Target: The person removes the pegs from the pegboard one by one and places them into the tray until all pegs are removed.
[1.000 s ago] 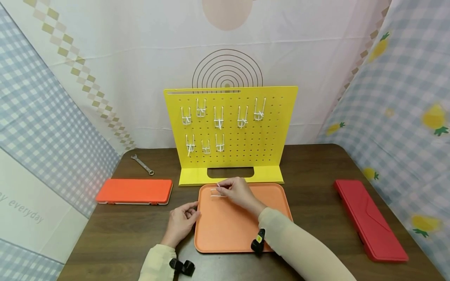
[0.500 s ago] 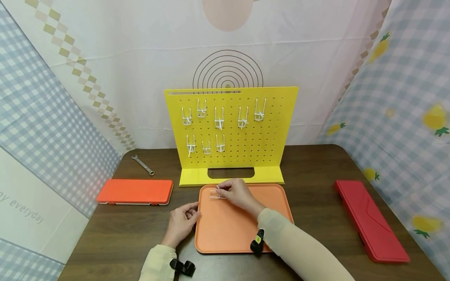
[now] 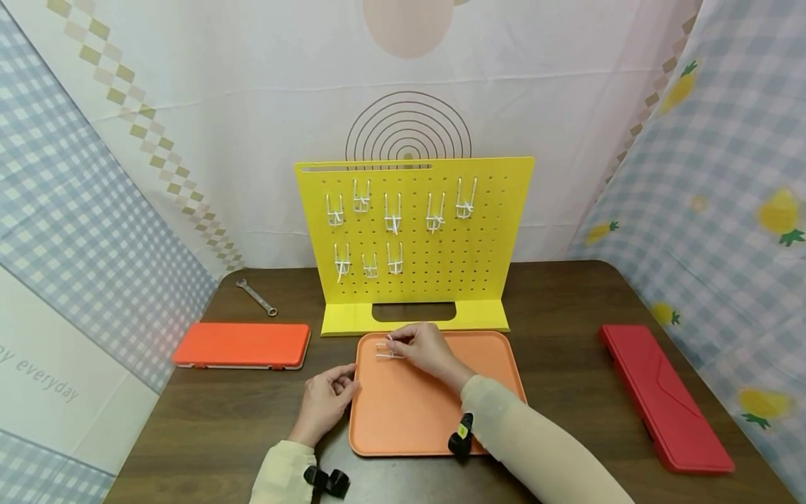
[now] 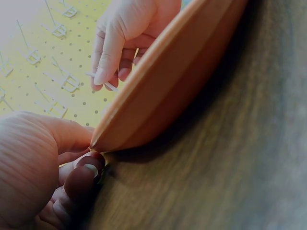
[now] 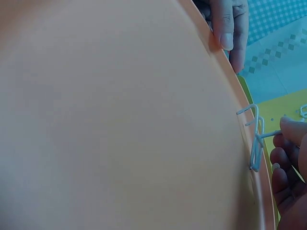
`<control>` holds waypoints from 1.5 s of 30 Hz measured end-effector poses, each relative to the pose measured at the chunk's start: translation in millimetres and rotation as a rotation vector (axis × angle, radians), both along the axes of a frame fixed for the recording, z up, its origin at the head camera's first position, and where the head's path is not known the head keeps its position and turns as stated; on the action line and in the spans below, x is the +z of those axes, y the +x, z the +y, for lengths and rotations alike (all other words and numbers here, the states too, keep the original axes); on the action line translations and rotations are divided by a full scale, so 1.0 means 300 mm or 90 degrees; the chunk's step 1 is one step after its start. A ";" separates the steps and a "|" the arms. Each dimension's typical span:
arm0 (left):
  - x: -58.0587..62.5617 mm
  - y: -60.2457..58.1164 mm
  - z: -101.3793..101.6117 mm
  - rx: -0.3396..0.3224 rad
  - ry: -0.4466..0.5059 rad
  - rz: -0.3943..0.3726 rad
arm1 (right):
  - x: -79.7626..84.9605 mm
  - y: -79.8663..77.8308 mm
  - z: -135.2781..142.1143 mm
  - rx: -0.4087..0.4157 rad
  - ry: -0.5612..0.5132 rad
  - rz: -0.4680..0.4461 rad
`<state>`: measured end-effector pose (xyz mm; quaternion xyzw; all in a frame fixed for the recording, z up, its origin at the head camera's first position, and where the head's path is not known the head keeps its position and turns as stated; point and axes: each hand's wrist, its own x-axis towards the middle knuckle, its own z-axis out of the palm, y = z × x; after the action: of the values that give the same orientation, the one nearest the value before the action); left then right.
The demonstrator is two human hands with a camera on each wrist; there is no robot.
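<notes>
R hand (image 3: 428,348) still pinching wire hook (image 5: 259,136), w/ tray (image 3: 409,413) below it; L hand (image 3: 323,402) curled, gripping tray edge. ~No change, so work looks on hold.

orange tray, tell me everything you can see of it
The orange tray is a shallow rectangle with rounded corners and a raised rim, smooth and plastic-looking. It lies flat on the dark wood-look table, just in front of the yellow pegboard. The left hand holds its left edge. Over its far left part, the right hand pinches a white wire hook; whether the hook touches the tray is hard to tell.
</notes>
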<state>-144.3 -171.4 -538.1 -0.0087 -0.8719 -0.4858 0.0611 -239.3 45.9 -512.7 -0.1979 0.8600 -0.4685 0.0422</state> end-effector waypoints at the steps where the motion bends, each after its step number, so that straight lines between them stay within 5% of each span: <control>1: 0.000 0.000 0.000 0.000 -0.001 -0.001 | 0.000 0.000 0.000 -0.001 0.001 -0.002; 34: -0.001 0.008 0.002 -0.006 0.004 -0.006 | -0.011 -0.005 0.027 -0.021 0.012 0.011; 45: 0.008 0.006 0.000 -0.008 0.005 0.000 | 0.082 -0.048 0.153 -0.069 -0.014 0.023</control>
<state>-142.4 -171.4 -535.6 -0.0140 -0.8698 -0.4898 0.0576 -253.8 91.9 -488.1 -0.1600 0.8647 -0.4761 -0.0013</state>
